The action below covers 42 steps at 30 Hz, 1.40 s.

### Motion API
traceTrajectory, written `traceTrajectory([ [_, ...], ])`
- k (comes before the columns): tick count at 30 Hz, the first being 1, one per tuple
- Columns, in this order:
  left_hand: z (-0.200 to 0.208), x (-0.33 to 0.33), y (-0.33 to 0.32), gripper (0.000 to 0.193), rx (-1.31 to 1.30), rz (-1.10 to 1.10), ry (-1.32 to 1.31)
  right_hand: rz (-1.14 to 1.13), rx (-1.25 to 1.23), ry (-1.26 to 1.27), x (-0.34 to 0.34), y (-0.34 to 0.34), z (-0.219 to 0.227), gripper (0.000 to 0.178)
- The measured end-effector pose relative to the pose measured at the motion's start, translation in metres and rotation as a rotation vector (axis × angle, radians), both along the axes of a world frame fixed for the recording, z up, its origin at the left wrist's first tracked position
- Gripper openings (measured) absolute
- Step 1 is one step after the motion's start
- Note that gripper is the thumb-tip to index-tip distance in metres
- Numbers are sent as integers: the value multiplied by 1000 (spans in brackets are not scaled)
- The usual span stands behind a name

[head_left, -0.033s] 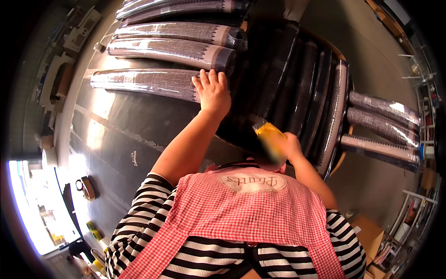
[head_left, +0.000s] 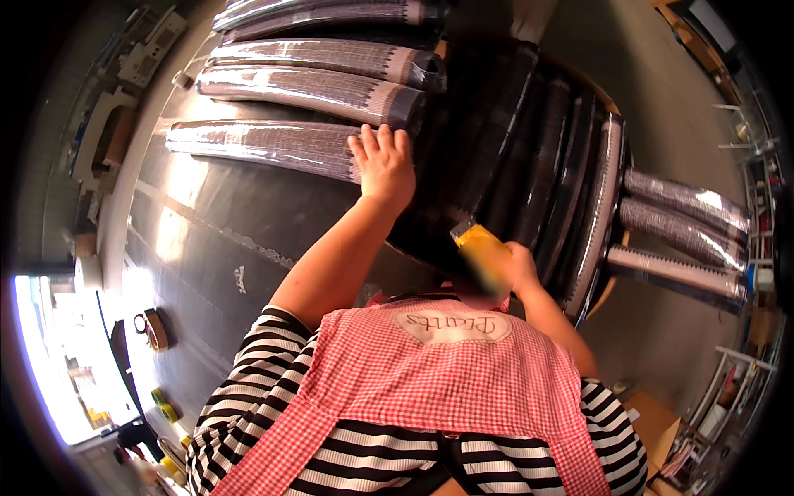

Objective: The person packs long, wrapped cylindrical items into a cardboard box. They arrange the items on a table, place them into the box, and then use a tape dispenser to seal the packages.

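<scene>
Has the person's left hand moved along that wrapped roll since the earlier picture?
No. The left hand lies flat at the same end of the wrapped roll, beside the dark bundle.

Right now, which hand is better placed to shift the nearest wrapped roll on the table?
Left. The left hand already lies flat on the end of the nearest wrapped roll. The right hand is occupied, gripping a yellow tool against the black-wrapped bundle.

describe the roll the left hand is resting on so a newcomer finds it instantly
On the dark table, plastic-wrapped rolls lie side by side, left of a black-wrapped bundle. The one meant is the nearest roll, closest to the person. It alone has the left hand flat on its right end; the others lie untouched beyond.
</scene>
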State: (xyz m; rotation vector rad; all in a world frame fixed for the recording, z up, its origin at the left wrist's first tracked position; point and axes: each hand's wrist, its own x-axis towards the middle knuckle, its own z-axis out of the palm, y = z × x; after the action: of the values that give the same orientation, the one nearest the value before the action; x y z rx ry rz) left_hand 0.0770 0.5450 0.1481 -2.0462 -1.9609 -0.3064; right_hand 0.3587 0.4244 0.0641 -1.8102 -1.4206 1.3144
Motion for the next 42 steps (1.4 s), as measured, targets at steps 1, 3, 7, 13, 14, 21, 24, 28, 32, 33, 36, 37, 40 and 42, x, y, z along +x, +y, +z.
traceTrajectory([
  [1, 2, 2, -4, 51, 41, -89, 62, 11, 28, 29, -1, -4, 4, 49],
  [3, -1, 2, -16, 52, 66, -276, 267, -41, -20, 153, -2, -11, 15, 44],
  [7, 27, -2, -13, 49, -290, -458, 714, -110, -68, 329, 7, -17, 10, 35],
  [13, 23, -30, 8, 63, -80, -748, 164, -101, -47, 330, 19, 1, 21, 29],
  [14, 30, -35, 4, 67, -9, -767, -3, -115, -76, 361, 22, 4, 18, 29],
  [21, 15, -74, -13, 84, 102, -453, -221, 10, -57, 254, 25, 27, 29, 30],
  [24, 32, -78, 10, 74, -29, -525, -243, -15, -125, 330, 29, 35, 28, 29],
  [28, 44, -86, 32, 64, -249, -567, -169, -84, -89, 437, 30, 40, 32, 29],
  [32, 58, -108, 38, 62, -601, -593, -64, -97, -83, 436, 46, 38, 22, 28],
  [33, 69, -107, 34, 56, -762, -527, -62, -108, -85, 457, 48, 37, 23, 28],
  [36, 64, -119, 26, 48, -744, -607, -224, -178, -80, 548, 53, 33, 30, 29],
  [37, 67, -117, 28, 42, -725, -652, -364, -202, -99, 601, 54, 33, 33, 31],
  [40, 76, -103, 64, 45, -529, -536, -462, -208, -107, 757, 56, 33, 50, 40],
  [42, 85, -85, 93, 74, -268, -517, -267, -155, -83, 841, 55, 37, 61, 50],
])
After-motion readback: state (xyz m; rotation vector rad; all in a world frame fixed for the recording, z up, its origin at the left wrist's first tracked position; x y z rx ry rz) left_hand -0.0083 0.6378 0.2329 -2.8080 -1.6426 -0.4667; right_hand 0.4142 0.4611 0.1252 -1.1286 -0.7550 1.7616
